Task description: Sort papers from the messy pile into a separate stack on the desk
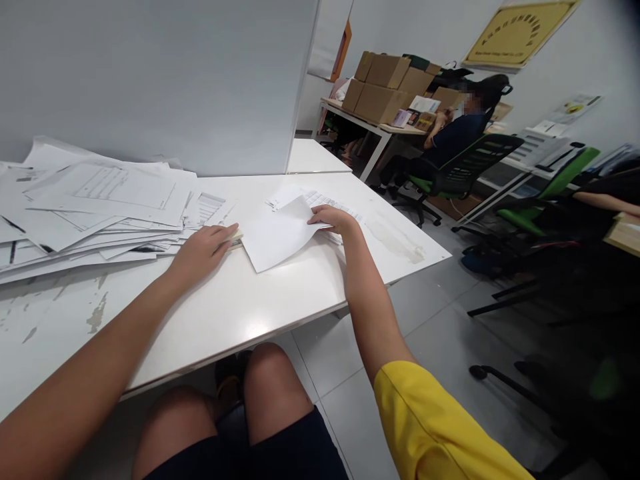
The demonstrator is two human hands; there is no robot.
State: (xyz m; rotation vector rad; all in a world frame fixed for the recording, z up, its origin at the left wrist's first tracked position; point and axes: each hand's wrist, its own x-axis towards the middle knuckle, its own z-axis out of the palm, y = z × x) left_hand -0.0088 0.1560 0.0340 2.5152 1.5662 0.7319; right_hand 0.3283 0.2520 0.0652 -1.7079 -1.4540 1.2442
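A white sheet of paper (280,233) is pinched by its right edge in my right hand (331,219), its near corner reaching over the white table (220,320). Printed papers (325,199) lie flat just behind that hand. My left hand (203,253) rests on the table left of the sheet, fingers together over a small pale, yellowish thing (236,236) that is mostly hidden; I cannot tell what it is. Beside this hand, on the left, spreads a large messy pile of printed papers (115,190).
A grey partition panel (150,73) rises along the table's back edge. Brownish smears (97,313) mark the tabletop. Beyond, cardboard boxes (380,100) stand on another desk, where a person (457,137) sits. Office chairs (465,167) fill the right side.
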